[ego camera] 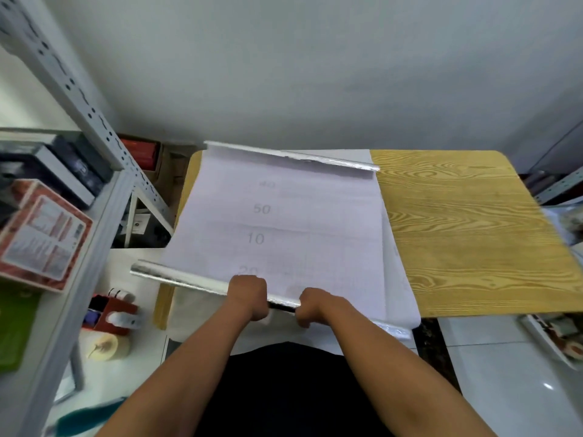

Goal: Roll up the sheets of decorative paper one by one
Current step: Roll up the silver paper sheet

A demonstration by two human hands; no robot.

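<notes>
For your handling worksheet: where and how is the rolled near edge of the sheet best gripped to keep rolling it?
Probably near the middle of the rolled near edge, from the person's side, palms over the top, as the left hand and right hand do. It is a long thin tube lying across the table, so paired central grips should turn it evenly.

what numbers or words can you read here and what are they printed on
"40", faint, on the white backing of the sheet
"50", same backing
"10", same backing
"20", partly hidden by the left hand
Red box on the shelf: printed text too blurred to read
</notes>
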